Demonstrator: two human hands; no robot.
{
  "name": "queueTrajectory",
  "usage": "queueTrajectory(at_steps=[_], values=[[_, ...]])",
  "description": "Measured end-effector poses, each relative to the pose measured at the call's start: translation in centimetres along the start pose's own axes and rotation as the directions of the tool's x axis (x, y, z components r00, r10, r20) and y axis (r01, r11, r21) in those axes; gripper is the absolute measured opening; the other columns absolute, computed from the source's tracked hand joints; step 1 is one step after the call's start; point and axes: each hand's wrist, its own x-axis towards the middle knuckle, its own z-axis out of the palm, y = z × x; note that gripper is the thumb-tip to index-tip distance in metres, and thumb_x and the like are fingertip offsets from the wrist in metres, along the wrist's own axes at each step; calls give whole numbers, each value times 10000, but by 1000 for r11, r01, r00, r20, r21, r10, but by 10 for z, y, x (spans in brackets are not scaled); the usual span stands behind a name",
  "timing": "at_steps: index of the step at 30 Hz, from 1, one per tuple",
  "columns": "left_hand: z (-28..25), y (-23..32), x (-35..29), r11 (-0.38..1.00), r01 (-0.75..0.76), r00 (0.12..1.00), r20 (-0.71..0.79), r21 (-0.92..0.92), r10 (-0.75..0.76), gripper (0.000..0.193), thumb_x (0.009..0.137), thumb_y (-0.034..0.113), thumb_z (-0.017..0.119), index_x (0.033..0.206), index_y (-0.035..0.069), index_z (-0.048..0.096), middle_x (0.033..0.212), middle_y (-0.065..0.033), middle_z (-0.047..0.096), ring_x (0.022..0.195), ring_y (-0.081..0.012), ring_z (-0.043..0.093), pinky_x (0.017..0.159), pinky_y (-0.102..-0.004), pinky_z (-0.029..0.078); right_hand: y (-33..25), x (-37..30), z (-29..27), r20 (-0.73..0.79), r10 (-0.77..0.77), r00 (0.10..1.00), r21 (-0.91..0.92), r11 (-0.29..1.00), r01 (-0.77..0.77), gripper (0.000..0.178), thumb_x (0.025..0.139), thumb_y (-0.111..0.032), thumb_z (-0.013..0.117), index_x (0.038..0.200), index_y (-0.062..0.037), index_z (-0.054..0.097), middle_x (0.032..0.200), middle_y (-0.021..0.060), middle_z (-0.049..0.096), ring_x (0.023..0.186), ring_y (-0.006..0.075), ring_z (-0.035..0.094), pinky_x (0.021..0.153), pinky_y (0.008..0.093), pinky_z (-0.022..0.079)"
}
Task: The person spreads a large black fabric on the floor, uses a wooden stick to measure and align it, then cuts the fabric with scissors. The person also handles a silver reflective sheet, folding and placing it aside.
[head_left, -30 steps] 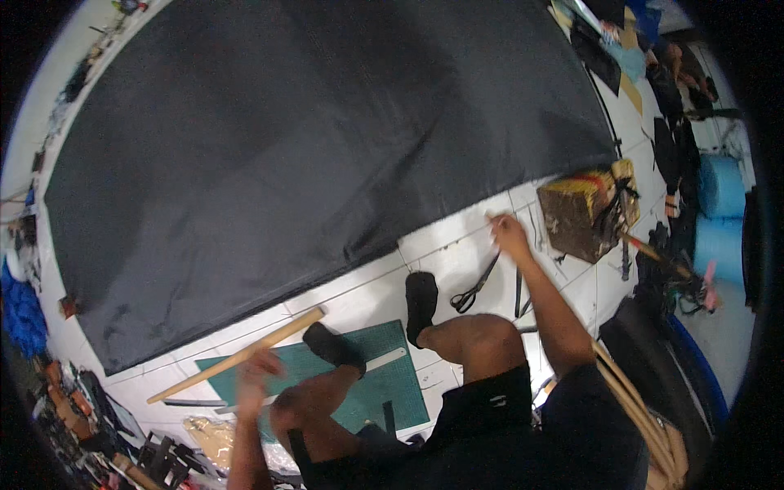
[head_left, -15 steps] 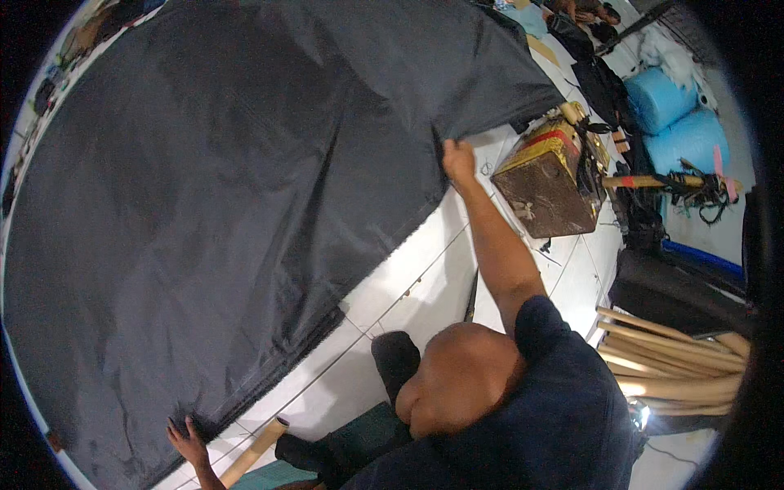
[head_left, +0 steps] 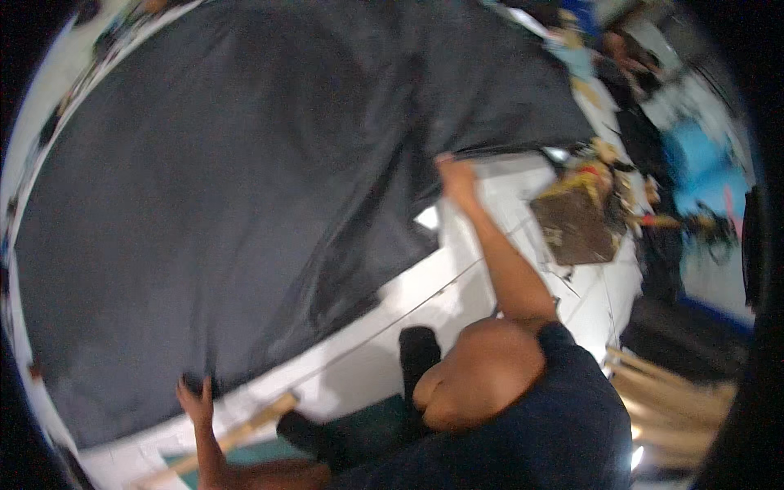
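A large black fabric sheet (head_left: 220, 188) spreads over the white tiled floor, with creases running across it. My right hand (head_left: 458, 179) is closed on its near edge, toward the right. Beside that hand the edge is lifted and wrinkled, and a bright patch of floor shows through a gap. At the lower left, my left hand (head_left: 195, 399) touches the sheet's near edge, thumb and fingers apart. Short creases run up the fabric from it. A pale tube (head_left: 269, 415) lies on the floor just right of my left hand. The picture is blurred by motion.
A worn brown box (head_left: 578, 224) with yellow and red trim stands right of my right hand. Blue rolls (head_left: 704, 167) and dark bundles lie beyond it. Several cardboard tubes (head_left: 670, 408) are stacked at the lower right. My knee (head_left: 482, 371) is near the sheet's edge.
The sheet's near edge has shifted away from me at the lower left, together with my left hand. Fabric near my right hand is lifted, uncovering more floor. The view has shifted too.
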Motion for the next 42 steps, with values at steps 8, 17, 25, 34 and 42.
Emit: queueTrajectory(at_steps=[8, 17, 25, 34, 42], values=[[-34, -62, 2, 857, 315, 939, -263, 408, -220, 849, 804, 685, 577, 1403, 97, 455, 1458, -302, 327, 1355, -457, 306, 1090, -540, 286, 90, -56, -51, 523, 678, 517, 835, -285, -470, 994, 784, -809, 467, 1429, -58, 386, 1394, 137, 473, 1249, 295, 459, 976, 418, 417], [-29, -39, -21, 855, 422, 907, -133, 303, -400, 969, 775, 763, 529, 1443, 75, 387, 1484, -287, 296, 1403, -449, 217, 1119, -566, 199, 14, -135, 11, 553, 537, 638, 555, 334, -762, 407, 844, -411, 726, 812, -74, 500, 552, 3, 441, 417, 112, 408, 355, 275, 332], [-35, -42, -29, 855, 434, 900, -168, 284, -401, 932, 780, 739, 547, 1421, 74, 417, 1482, -284, 300, 1395, -447, 237, 1109, -579, 202, 29, -148, 18, 622, 400, 674, 689, 129, -713, 284, 900, -225, 688, 758, -114, 469, 585, 21, 483, 417, 116, 441, 358, 278, 348], [-15, -42, -29, 894, 390, 917, -179, 221, -356, 910, 806, 705, 553, 1414, 42, 416, 1468, -310, 296, 1365, -465, 278, 1102, -564, 231, 56, -136, 9, 303, 521, 798, 357, 714, -602, 278, 870, -325, 691, 914, -82, 563, 768, 129, 586, 649, 272, 592, 553, 399, 477], [-13, -54, -23, 940, 340, 916, -238, 32, -323, 890, 769, 589, 673, 1372, -23, 439, 1457, -329, 304, 1376, -456, 269, 1122, -513, 241, -185, -118, -125, 52, -553, 831, 558, 707, 435, 559, 849, -283, 672, 1327, -47, 503, 1357, 200, 478, 1271, 381, 432, 1053, 485, 338]])
